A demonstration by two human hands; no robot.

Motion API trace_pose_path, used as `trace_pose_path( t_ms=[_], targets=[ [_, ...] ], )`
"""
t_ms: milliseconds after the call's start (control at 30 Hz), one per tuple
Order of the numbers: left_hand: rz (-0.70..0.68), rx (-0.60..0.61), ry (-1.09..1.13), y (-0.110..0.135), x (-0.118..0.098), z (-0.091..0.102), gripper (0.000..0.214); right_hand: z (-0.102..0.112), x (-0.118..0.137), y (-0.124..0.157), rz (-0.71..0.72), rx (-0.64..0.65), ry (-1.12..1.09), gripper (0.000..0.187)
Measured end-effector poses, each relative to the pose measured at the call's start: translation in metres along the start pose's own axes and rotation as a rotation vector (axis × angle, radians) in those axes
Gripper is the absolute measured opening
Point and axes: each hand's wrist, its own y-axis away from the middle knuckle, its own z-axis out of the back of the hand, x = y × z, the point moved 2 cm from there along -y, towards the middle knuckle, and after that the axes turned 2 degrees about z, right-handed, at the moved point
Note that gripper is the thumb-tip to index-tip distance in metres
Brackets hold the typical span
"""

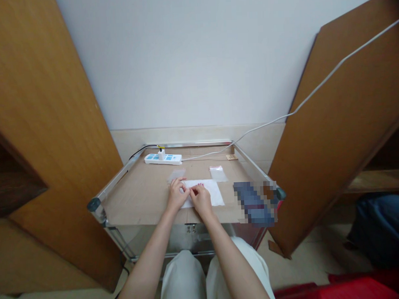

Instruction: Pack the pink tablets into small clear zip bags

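Observation:
My left hand (177, 194) and my right hand (201, 199) lie close together on a white sheet (209, 193), which may be paper or thin film. Their fingertips meet over its left part, and whatever they pinch is too small to see. Beyond the sheet lie a clear plastic bag (218, 174) with a red-marked top strip and a second clear plastic piece (176, 175), both apart from my hands. The sheet rests on a cardboard-covered metal cart top (139, 199).
A white power strip (163, 159) with a plug stands at the cart's back edge, its cables running off. A pixelated blue object (253, 204) covers the right front corner. Open wooden cabinet doors (61, 128) flank the cart, with a wall behind.

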Motion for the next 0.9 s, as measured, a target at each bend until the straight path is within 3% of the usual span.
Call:
trace_pose_path(
  t_ms=[433,900],
  targets=[
    [0.031,0.003,-0.042,0.0014,-0.0027,0.0015,0.016,0.0005,0.0036,0.0023,0.052,0.012,0.162,0.017],
    [0.044,0.049,-0.192,0.0030,-0.0055,-0.0002,0.009,0.0022,0.0039,-0.0006,0.096,-0.022,0.133,0.017]
  ],
)
